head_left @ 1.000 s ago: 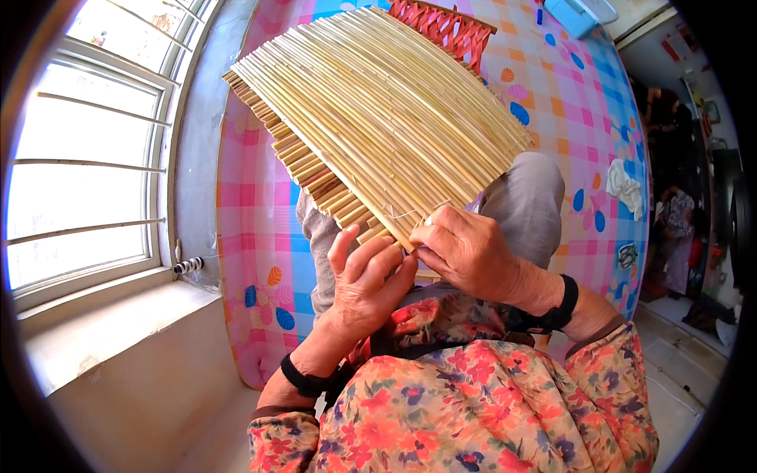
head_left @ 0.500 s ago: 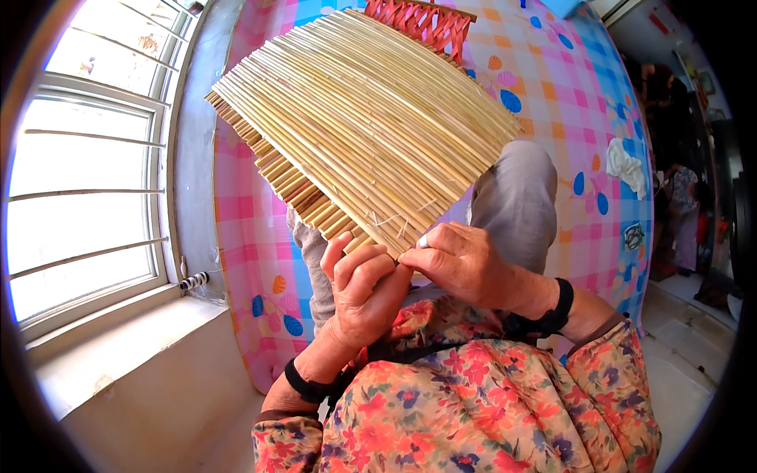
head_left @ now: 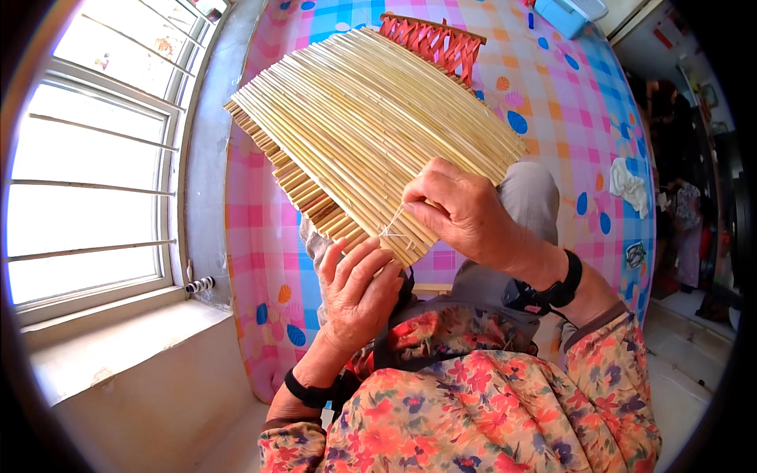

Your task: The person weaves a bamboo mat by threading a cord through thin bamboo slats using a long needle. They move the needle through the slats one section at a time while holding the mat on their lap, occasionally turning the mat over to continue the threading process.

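A stalk mat (head_left: 355, 134) lay across the person's lap, its near corner between the two hands and its far end stretching away over a checked, leaf-printed covering (head_left: 568, 146). More stalk ends showed beneath the top layer along the left edge, so the mat seemed to be folded or stacked.

The step in hand looked like binding that near corner. The right hand (head_left: 469, 213) was raised just above the stalks, thumb and forefinger pinched narrow on a thin pale string (head_left: 393, 221), which ran taut down to the mat. Loose pale strands lay beside the spot where it met the stalks. The left hand (head_left: 351, 296) was at the corner, its fingers curled and slightly apart against the stalk ends; how firmly they gripped could not be told, since their undersides were hidden.

The next move appeared to call for steady tension from the right hand while the left kept the outermost stalks level; a slack pull could let the binding loosen.

As for containers, a light-blue plastic box (head_left: 564, 17) stood on the covering at the far right, well apart from the mat; its contents could not be made out.
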Demonstrator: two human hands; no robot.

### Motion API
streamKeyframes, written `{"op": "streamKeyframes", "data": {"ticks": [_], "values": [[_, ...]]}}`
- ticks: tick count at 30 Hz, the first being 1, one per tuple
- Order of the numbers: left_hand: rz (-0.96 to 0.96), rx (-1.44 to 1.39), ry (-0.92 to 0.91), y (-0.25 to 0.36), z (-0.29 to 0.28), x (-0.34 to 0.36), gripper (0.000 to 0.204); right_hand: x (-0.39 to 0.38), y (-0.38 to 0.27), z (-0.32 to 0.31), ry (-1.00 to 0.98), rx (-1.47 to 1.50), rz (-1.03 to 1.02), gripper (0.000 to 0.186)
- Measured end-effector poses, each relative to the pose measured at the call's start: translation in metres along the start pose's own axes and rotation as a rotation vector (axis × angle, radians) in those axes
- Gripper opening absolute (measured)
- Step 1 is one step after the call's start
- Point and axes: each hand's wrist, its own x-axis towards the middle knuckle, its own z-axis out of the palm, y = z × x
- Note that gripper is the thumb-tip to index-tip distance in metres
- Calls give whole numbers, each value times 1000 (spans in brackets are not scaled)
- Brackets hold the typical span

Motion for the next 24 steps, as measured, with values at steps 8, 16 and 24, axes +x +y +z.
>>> {"op": "streamKeyframes", "data": {"ticks": [8, 16, 24], "values": [[-19, -35, -114, -25, -16, -12, 46, 31, -7, 12, -105, -159, -150, 7], [-129, -77, -161, -38, -32, 13, 30, 34, -7, 11, -226, 125, 70, 8], [-159, -158, -271, -32, -23, 48, 19, 5, -3, -1, -167, 232, 76, 7]]}}
